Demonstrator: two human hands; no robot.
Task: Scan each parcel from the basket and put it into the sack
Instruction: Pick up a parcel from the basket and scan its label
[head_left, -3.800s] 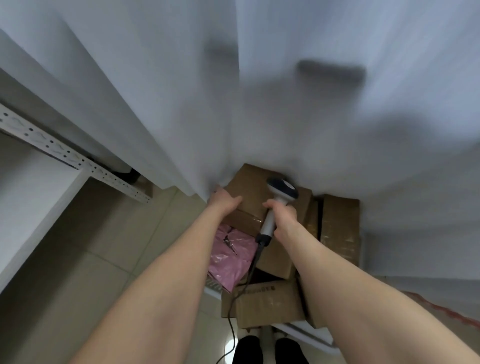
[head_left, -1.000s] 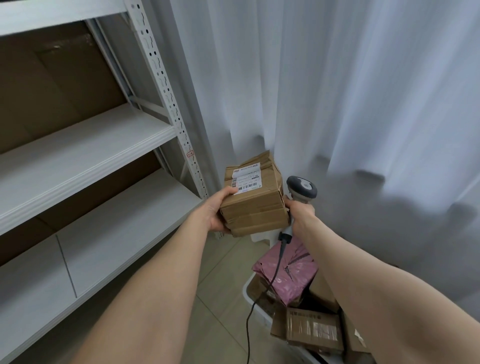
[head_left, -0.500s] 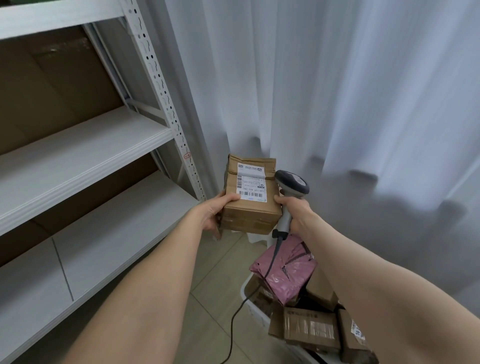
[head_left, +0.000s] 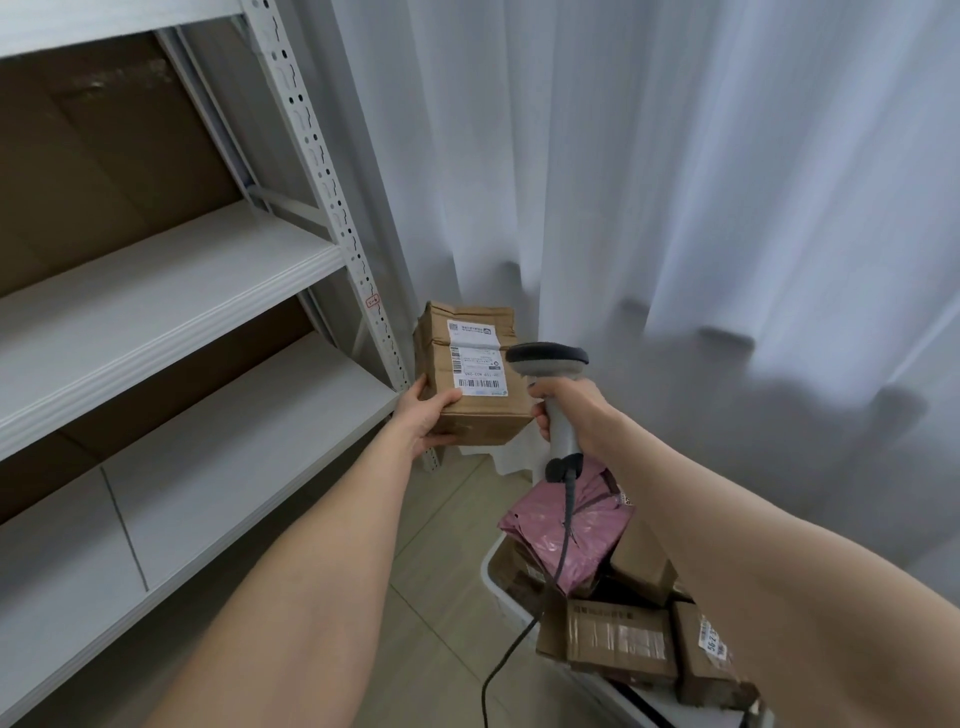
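Before the white curtain (head_left: 675, 182), the parcel (head_left: 470, 384) had been turned label-up, gripped by curled fingers (head_left: 448, 400) of the left hand (head_left: 426, 418); the scanner (head_left: 550, 364), clasped in the right hand (head_left: 574, 410), was held beside it, scan judged imminent.

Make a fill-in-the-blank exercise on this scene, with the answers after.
The left hand holds a box with its ____ facing the camera.
The right hand grips a corded ____.
The soft bag in the basket is ____.
Missing words: label; scanner; pink.
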